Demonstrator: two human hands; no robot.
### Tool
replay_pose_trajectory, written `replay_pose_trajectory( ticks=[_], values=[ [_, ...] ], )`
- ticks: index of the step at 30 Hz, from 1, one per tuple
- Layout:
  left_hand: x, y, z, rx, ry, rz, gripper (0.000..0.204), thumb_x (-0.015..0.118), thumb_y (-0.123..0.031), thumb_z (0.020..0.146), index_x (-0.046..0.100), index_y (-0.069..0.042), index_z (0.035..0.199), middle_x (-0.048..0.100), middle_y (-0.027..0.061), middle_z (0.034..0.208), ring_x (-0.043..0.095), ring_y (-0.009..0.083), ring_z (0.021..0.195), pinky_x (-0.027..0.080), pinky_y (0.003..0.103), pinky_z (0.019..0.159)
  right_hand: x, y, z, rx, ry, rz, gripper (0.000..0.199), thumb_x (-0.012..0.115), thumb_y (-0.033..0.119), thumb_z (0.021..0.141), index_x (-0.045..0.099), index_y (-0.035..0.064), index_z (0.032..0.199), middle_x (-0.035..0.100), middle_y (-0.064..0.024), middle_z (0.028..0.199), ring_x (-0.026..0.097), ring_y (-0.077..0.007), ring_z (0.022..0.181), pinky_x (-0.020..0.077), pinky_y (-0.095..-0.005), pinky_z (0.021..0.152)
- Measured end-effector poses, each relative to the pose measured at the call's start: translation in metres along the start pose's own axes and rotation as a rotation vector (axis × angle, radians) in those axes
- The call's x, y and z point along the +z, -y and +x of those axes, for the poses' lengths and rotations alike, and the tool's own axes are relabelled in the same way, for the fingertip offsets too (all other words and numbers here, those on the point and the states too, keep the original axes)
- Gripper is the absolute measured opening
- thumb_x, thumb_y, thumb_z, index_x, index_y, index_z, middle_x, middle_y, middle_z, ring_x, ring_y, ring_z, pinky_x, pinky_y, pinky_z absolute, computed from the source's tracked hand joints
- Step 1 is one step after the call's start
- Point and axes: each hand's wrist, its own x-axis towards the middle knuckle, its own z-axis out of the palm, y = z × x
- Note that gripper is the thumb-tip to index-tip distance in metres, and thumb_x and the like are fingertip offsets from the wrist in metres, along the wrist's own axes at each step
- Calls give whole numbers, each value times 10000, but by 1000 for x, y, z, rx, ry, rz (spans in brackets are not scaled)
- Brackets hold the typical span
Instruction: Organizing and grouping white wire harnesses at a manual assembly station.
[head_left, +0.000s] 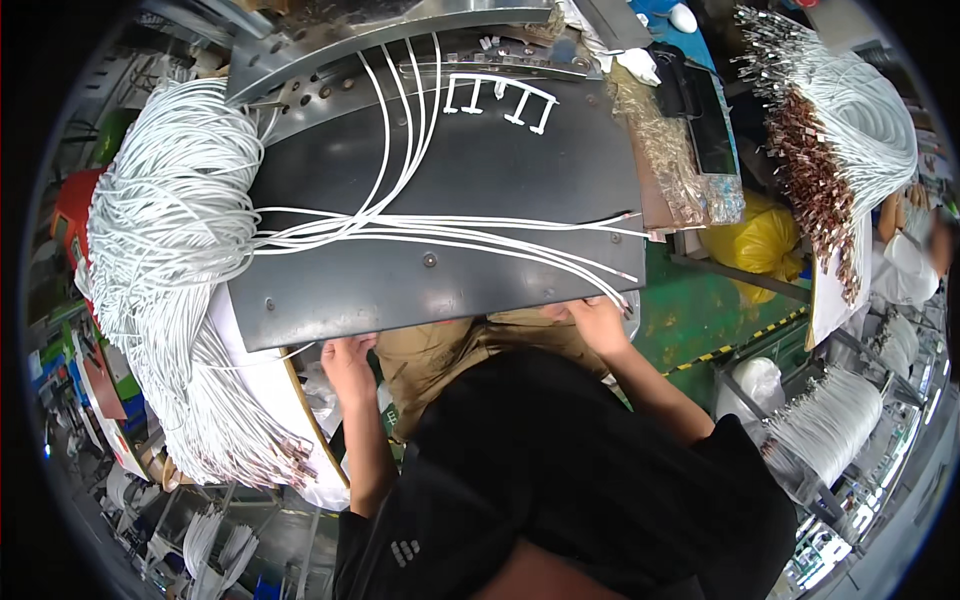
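Observation:
My left hand (350, 368) is at the front edge of a dark metal worktop (480, 185), fingers closed on a thin white cable (298, 351) coming from the left; the fingertips are partly hidden. Farther right, my right hand (597, 324) is at the same edge with fingers curled, close to the cable ends; what it holds, if anything, is hidden. Several white cables (470, 228) lie across the worktop, their tips at the right edge. Others curve down from a metal machine part (400, 50) at the back. A white bracket-like plastic piece (505, 82) lies near it.
A large bundle of white cables (170, 210) hangs at the left over a white board (265, 390). More cables with copper-coloured ends (820, 170) lie at the far right. A yellow bag (755, 245) sits beyond the worktop's right side, above a green floor (665, 325).

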Motion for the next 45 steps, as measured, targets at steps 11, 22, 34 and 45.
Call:
replay_pose_trajectory(
  ticks=[11, 22, 34, 45],
  values=[
    [162, -92, -71, 1162, 940, 910, 294, 698, -63, 846, 674, -62, 1139, 664, 125, 1178, 634, 336, 1091, 529, 428, 937, -10, 211, 39, -1089, -404, -733, 301, 636, 290, 960, 714, 90, 1171, 665, -92, 1228, 584, -304, 1159, 441, -415, 1002],
    [127, -194, 68, 1441, 408, 1978, 139, 525, 18, 829, 541, -35, 957, 575, 140, 888, 595, 331, 837, 508, 411, 862, -133, 105, -31, -532, 92, 88, 282, 569, 200, 1003, 713, -35, 946, 714, -117, 967, 666, -186, 896, 505, -322, 816],
    [191, -192, 36, 826, 694, 1434, 174, 643, -178, 942, 658, -5, 941, 677, 156, 887, 650, 358, 843, 494, 402, 746, -105, -114, -13, -341, -1037, -333, 245, 593, 214, 991, 691, -11, 1001, 690, -140, 907, 659, -266, 828, 526, -354, 762],
    [234, -209, -20, 886, 750, 1221, 224, 672, -261, 937, 686, -38, 961, 693, 152, 859, 668, 323, 783, 509, 385, 694, -18, 196, 16, -753, -426, -1246, 155, 631, 140, 884, 656, 70, 1020, 661, -103, 1075, 625, -285, 1053, 509, -402, 789]
  ],
)
